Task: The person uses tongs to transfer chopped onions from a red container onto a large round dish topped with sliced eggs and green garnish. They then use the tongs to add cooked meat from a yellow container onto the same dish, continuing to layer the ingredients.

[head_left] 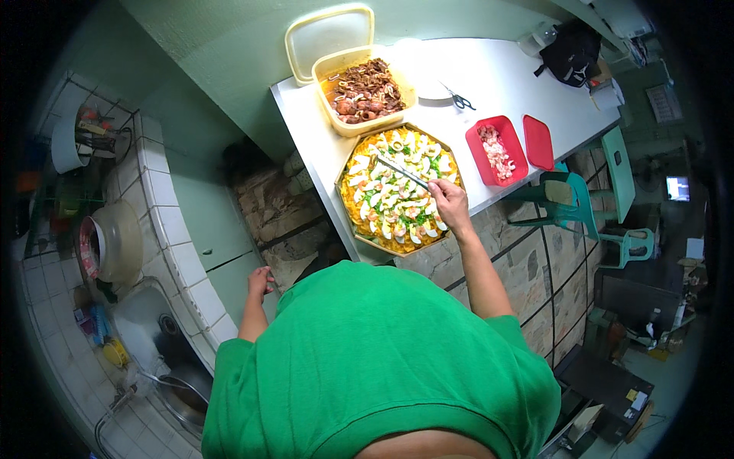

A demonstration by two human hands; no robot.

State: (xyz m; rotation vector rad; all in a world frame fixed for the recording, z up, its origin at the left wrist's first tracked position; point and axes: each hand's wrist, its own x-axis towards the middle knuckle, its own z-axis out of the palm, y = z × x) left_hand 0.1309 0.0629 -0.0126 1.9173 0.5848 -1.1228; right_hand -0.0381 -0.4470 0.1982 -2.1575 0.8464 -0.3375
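My right hand (449, 200) is closed around the handle end of slim metal tongs (404, 170). Their tips reach over the upper left part of a large octagonal tray (339, 183) of orange noodles. Sliced boiled egg, chopped greens and shrimp cover the noodles; whether the tips pinch anything is too small to tell. Behind the tray stands a yellowish plastic tub (330, 121) of dark, saucy meat and pale rings. To the right, a red container (521, 170) holds peeled shrimp. My left hand (261, 281) hangs beside my body, away from the table, fingers curled with nothing visible in them.
The tub's lid (300, 46) leans against the wall. A white plate (432, 90), scissors (460, 100) and a red lid (538, 141) lie on the white table (489, 73). Green plastic stools (589, 210) stand at the right; a tiled counter with a sink (138, 317) is at my left.
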